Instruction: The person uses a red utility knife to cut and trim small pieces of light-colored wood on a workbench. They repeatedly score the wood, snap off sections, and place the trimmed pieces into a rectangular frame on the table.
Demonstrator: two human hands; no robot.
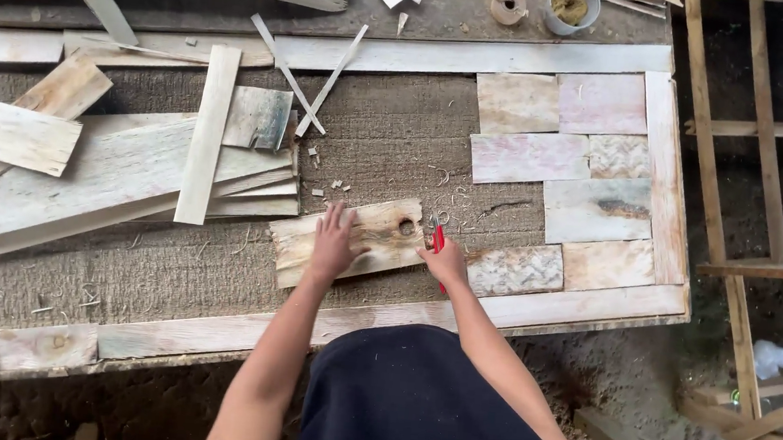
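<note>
Now left hand (333, 243) flat on plank (373, 237), right hand (445, 262) gripping red cutter (439, 240)

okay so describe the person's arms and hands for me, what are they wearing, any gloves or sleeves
Both arms are bare from the hands up to where they leave the picture: no sleeves show. The left hand and the right hand wear no gloves, and no watch, ring or bracelet can be made out. Between the arms sits a dark navy garment, plain, with no visible markings.
</note>
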